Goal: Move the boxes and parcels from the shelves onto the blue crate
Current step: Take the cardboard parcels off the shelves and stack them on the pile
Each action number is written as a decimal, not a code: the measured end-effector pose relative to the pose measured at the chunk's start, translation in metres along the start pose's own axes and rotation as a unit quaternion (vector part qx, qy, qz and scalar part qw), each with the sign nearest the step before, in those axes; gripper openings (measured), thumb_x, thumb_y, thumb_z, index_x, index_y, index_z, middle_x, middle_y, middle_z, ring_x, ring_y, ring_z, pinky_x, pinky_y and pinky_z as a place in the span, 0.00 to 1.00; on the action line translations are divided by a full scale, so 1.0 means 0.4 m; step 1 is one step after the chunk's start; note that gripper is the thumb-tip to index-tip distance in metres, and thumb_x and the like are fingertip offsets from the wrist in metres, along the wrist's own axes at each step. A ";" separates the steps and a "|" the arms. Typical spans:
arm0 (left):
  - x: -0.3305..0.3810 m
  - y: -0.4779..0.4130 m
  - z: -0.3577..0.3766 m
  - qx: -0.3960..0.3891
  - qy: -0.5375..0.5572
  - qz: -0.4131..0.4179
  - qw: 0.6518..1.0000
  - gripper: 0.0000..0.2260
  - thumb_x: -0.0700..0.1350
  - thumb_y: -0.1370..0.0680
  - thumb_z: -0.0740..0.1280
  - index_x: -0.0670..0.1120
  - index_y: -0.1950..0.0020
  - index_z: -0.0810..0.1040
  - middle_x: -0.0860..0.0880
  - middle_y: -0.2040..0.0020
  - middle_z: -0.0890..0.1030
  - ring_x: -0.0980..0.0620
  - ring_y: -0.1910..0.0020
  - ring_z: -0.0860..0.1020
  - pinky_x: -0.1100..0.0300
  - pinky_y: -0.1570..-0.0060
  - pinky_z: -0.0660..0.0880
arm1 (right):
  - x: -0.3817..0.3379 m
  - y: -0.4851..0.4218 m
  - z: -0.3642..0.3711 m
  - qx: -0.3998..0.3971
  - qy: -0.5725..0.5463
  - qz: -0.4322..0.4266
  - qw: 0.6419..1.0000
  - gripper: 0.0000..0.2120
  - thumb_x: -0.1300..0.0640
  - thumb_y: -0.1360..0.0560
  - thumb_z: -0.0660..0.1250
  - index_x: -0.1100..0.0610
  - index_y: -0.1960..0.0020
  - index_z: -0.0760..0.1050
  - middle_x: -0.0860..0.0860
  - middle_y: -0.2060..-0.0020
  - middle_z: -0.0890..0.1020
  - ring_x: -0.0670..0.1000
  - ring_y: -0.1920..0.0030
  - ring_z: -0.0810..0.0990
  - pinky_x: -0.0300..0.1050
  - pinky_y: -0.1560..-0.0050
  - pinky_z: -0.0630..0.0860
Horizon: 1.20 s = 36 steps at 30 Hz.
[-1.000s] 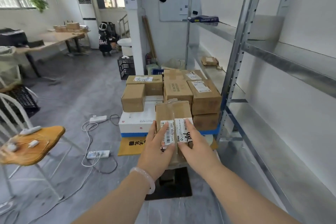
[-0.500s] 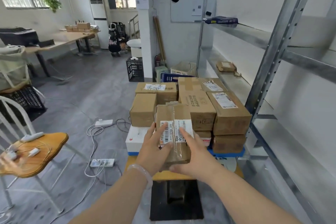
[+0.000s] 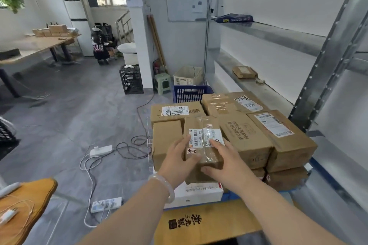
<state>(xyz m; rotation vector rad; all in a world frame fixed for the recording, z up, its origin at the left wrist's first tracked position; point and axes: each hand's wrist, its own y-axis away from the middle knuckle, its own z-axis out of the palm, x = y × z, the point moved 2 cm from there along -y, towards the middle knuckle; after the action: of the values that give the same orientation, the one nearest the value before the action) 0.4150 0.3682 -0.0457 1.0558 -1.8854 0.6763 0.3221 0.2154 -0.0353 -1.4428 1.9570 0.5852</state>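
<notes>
I hold a small brown taped box (image 3: 203, 127) with a white barcode label between both hands, on the front of the pile. My left hand (image 3: 177, 159) presses its left side and my right hand (image 3: 225, 163) its right side and front. The box rests on a white flat box (image 3: 201, 192). Around it lie several brown parcels (image 3: 278, 135) stacked over a blue crate (image 3: 231, 197), of which only an edge shows. On the metal shelf (image 3: 258, 89) to the right lies one flat brown parcel (image 3: 244, 71). A dark blue packet (image 3: 235, 18) sits on the upper shelf.
A shelf upright (image 3: 326, 55) stands close on the right. A yellow wooden board (image 3: 209, 223) lies below the pile. Power strips and cables (image 3: 99, 151) cross the floor on the left, beside an orange chair seat (image 3: 25, 201). A blue basket (image 3: 189, 93), black crate (image 3: 131, 78) and person (image 3: 99, 45) are behind.
I have stepped closer to the pile. The small box in both hands went forward and down, from held in the air to lying on the white box among the parcels.
</notes>
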 end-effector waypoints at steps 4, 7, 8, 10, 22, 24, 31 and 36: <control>-0.016 -0.039 0.007 -0.014 0.003 0.012 1.000 0.30 0.52 0.22 0.68 0.55 0.22 0.60 0.57 0.26 0.59 0.59 0.28 0.60 0.63 0.31 0.60 | -0.005 -0.042 -0.004 -0.001 0.034 0.000 0.999 0.44 0.40 0.31 0.74 0.39 0.23 0.53 0.38 0.24 0.49 0.45 0.25 0.57 0.47 0.28 0.64; -0.023 -0.073 0.013 -0.027 0.000 0.001 1.000 0.32 0.53 0.23 0.68 0.55 0.22 0.58 0.55 0.24 0.59 0.55 0.25 0.59 0.54 0.26 0.61 | -0.011 -0.069 -0.014 -0.011 0.077 0.009 0.997 0.43 0.41 0.30 0.73 0.39 0.23 0.51 0.38 0.23 0.44 0.48 0.24 0.57 0.48 0.30 0.67; -0.023 -0.083 0.017 -0.028 -0.001 -0.001 1.000 0.32 0.53 0.23 0.68 0.55 0.22 0.58 0.55 0.24 0.59 0.55 0.26 0.60 0.53 0.26 0.62 | -0.012 -0.080 -0.019 -0.016 0.094 0.012 0.995 0.44 0.41 0.30 0.73 0.39 0.22 0.50 0.39 0.23 0.43 0.49 0.24 0.57 0.48 0.30 0.68; -0.024 -0.100 0.027 -0.026 -0.007 -0.006 1.000 0.33 0.54 0.23 0.68 0.54 0.21 0.57 0.55 0.24 0.59 0.55 0.26 0.61 0.53 0.27 0.63 | -0.016 -0.103 -0.030 -0.029 0.129 0.020 0.991 0.44 0.42 0.29 0.73 0.40 0.22 0.49 0.42 0.22 0.41 0.51 0.23 0.54 0.49 0.30 0.67; -0.063 -0.150 0.053 -0.033 -0.069 -0.042 0.996 0.39 0.57 0.25 0.69 0.54 0.20 0.54 0.56 0.21 0.53 0.55 0.23 0.56 0.56 0.25 0.58 | 0.012 -0.217 -0.026 -0.071 0.311 -0.012 0.948 0.43 0.32 0.31 0.66 0.37 0.23 0.48 0.53 0.22 0.53 0.58 0.22 0.42 0.64 0.27 0.33; -0.064 -0.158 0.053 -0.042 -0.116 -0.037 0.992 0.39 0.58 0.25 0.69 0.54 0.20 0.52 0.55 0.20 0.52 0.54 0.22 0.53 0.55 0.24 0.54 | 0.021 -0.228 -0.021 -0.079 0.328 -0.012 0.941 0.43 0.31 0.31 0.64 0.37 0.23 0.46 0.54 0.22 0.53 0.59 0.22 0.41 0.67 0.27 0.34; -0.074 -0.180 0.055 -0.053 -0.257 -0.038 0.964 0.38 0.62 0.24 0.65 0.57 0.20 0.49 0.54 0.20 0.51 0.52 0.21 0.49 0.46 0.24 0.48 | 0.027 -0.259 -0.004 -0.087 0.391 -0.019 0.916 0.42 0.29 0.30 0.61 0.39 0.23 0.48 0.57 0.22 0.54 0.63 0.23 0.40 0.72 0.31 0.31; -0.102 -0.175 0.057 -0.075 -0.345 -0.053 0.934 0.33 0.62 0.23 0.61 0.60 0.21 0.50 0.57 0.20 0.51 0.52 0.21 0.46 0.46 0.24 0.43 | 0.009 -0.256 0.009 -0.086 0.434 -0.079 0.893 0.34 0.41 0.25 0.63 0.44 0.23 0.55 0.53 0.22 0.57 0.61 0.22 0.38 0.70 0.31 0.29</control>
<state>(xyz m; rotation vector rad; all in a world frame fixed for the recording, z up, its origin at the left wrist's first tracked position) 0.4779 0.3324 -0.0890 1.3991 -2.3940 0.0795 0.4198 0.1845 -0.0388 -2.2097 2.4287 0.0000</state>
